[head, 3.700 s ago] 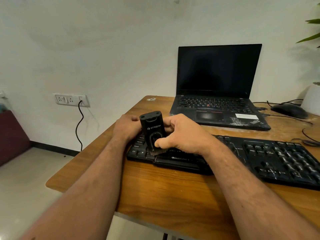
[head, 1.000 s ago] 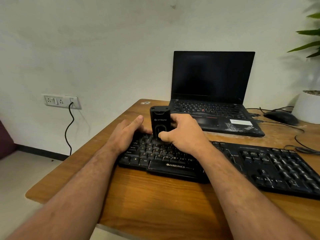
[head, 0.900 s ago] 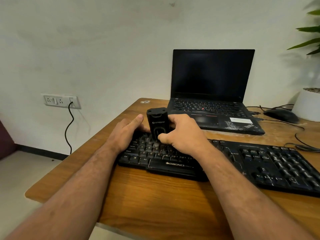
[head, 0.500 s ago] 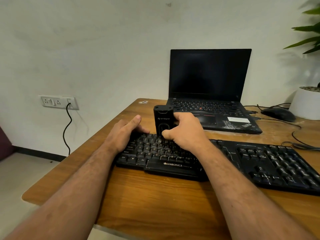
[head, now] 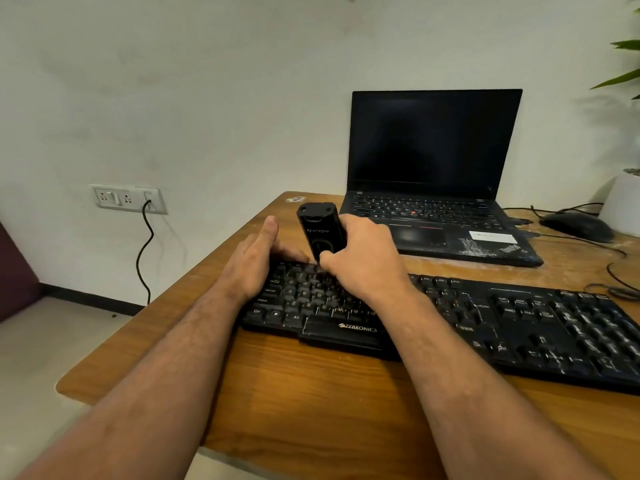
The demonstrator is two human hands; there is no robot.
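My right hand grips a black handheld device and holds it upright, its lower end down on the keys at the upper left of a black keyboard. The device's tip is hidden behind my fingers. My left hand rests flat on the keyboard's left end, fingers straight and the thumb raised beside the device.
The keyboard lies on a wooden desk. An opened black laptop with a dark screen stands behind it. At the far right are a black mouse, loose cables and a white plant pot. A wall socket with a plugged-in cable is on the left.
The device moved from the keyboard's near left keys up to the far row over the last seconds, shifting slightly left and right. My left hand's fingers straightened and stayed on the left end.
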